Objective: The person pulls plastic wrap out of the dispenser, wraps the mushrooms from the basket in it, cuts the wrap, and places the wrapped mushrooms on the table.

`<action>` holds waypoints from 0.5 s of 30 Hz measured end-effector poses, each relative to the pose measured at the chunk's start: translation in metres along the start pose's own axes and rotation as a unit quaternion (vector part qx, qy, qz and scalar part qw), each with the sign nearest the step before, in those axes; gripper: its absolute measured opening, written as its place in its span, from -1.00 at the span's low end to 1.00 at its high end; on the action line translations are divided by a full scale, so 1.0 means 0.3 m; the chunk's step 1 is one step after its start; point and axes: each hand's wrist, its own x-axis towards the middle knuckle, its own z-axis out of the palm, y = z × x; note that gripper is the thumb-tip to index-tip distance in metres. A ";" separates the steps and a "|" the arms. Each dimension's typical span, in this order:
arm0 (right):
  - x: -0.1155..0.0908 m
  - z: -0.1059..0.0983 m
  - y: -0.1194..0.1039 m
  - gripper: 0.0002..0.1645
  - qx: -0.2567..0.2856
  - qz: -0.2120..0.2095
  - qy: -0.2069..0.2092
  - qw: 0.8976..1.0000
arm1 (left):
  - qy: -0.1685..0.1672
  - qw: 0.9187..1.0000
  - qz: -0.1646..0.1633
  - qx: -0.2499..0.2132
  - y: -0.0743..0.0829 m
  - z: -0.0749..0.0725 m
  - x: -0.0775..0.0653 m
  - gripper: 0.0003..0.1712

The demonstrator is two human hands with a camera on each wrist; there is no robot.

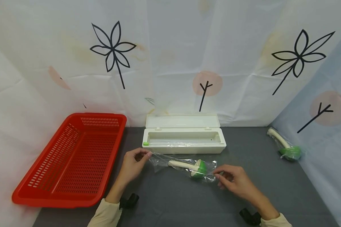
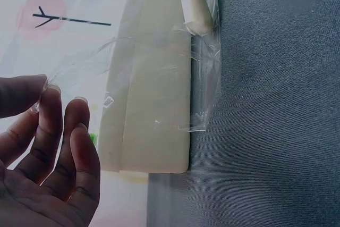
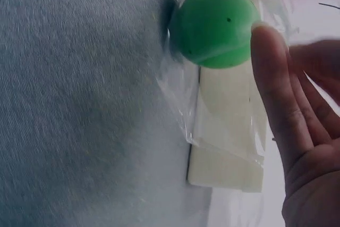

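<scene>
A toy mushroom [image 1: 199, 169] with a green cap and pale stem lies inside clear plastic film [image 1: 160, 160], stem to the left. My left hand [image 1: 133, 164] pinches the film's left end between thumb and fingertip. In the left wrist view the film [image 2: 159, 102] stretches from those fingertips to the stem [image 2: 196, 6]. On the cap side, my right hand [image 1: 236, 182] pinches the film's right edge. Seen from the right wrist, the green cap [image 3: 215, 27] shows through the film just beside the thumb [image 3: 273, 62].
Behind the mushroom stands a white cling film box [image 1: 184, 149], lid raised. A red perforated basket [image 1: 102, 189] is at the left. Another wrapped mushroom [image 1: 290, 153] with a green cap lies at the far right by the cloth wall. The table [image 1: 182, 201] is dark grey.
</scene>
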 end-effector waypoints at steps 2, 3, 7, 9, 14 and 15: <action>0.001 0.007 -0.005 -0.81 0.017 0.024 0.012 1.000 | -0.001 1.000 -0.001 -0.001 0.001 -0.001 0.001 -0.96; 0.002 0.009 -0.007 -0.82 0.020 0.032 0.019 0.999 | -0.002 1.000 0.000 -0.002 0.002 -0.001 0.001 -0.96; 0.008 0.006 -0.017 -0.83 0.040 0.058 0.035 0.997 | -0.010 1.000 0.000 0.001 0.005 -0.004 0.000 -0.96; 0.012 0.005 -0.021 -0.82 0.021 0.061 0.046 0.997 | -0.015 1.000 -0.004 0.004 0.008 -0.006 -0.001 -0.96; 0.036 0.007 -0.034 -0.77 -0.092 0.052 0.097 0.990 | -0.026 1.000 -0.007 0.011 0.015 -0.006 0.003 -0.95; 0.044 0.005 -0.036 -0.77 -0.117 0.050 0.109 0.986 | -0.026 1.000 -0.001 0.014 0.014 -0.004 0.006 -0.95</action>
